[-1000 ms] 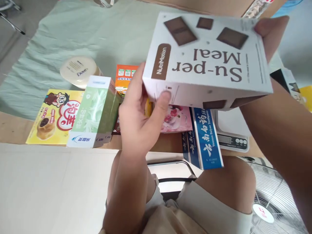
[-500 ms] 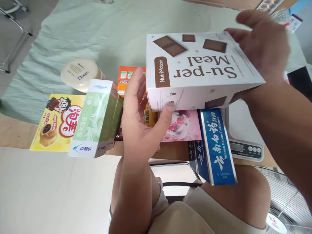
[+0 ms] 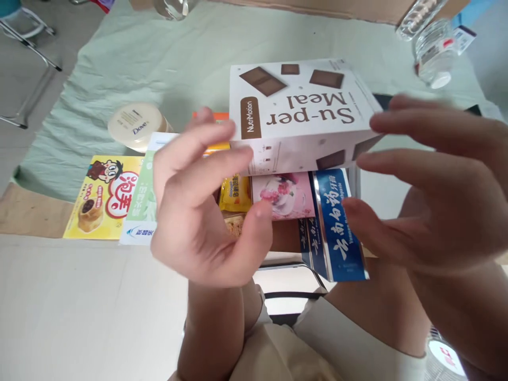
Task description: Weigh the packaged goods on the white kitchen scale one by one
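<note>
A white meal box printed "Su-per Meal", with brown chocolate squares, lies level behind the pink box. My left hand is at its left front corner, fingers curved and thumb apart, with fingertips overlapping the box edge; I cannot tell whether they touch. At the right front corner is my right hand, slightly blurred, fingers spread and thumb held away from the box. Below the right thumb stand blue toothpaste boxes. Partly behind my left hand are a green-and-white box and a yellow soap packet.
A cream Dove jar and a yellow snack box are on the left. Clear bottles lie at the back right on the green cloth. Cardboard borders the back. My legs are under the table's front edge.
The meal box now appears lower and slightly further left. My right hand has come from behind the box to its right front corner. My left fingers have curled inward.
</note>
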Action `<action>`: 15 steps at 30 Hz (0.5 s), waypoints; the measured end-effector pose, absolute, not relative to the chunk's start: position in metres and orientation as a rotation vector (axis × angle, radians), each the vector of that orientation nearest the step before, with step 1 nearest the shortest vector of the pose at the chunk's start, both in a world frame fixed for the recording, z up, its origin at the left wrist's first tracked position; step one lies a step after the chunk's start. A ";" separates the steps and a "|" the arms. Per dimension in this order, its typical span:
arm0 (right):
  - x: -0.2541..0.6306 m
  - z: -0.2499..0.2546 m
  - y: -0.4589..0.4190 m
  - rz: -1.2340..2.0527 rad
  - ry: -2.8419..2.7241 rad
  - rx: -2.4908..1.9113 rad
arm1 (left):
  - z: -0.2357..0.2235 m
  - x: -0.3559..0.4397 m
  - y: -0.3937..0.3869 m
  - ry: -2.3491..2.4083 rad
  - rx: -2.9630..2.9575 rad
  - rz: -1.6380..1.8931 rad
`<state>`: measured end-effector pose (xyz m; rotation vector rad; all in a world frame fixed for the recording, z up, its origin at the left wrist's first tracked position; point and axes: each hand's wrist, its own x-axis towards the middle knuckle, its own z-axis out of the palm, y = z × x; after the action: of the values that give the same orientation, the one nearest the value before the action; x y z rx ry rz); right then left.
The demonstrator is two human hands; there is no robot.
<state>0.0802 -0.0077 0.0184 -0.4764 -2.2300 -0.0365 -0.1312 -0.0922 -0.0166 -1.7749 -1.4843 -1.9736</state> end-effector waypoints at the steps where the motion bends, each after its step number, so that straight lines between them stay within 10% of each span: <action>1: 0.088 0.020 -0.013 0.015 -2.210 -0.490 | -0.010 -0.125 -0.095 -1.452 -1.758 -2.011; 15: 0.226 -0.050 -0.007 0.343 -0.991 -1.081 | 0.026 0.093 -0.081 -1.423 -2.596 -2.127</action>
<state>0.2261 -0.0066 -0.0496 -1.0810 -0.9906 0.3434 0.0926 -0.0811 0.0265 -2.5956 -1.4232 -2.1266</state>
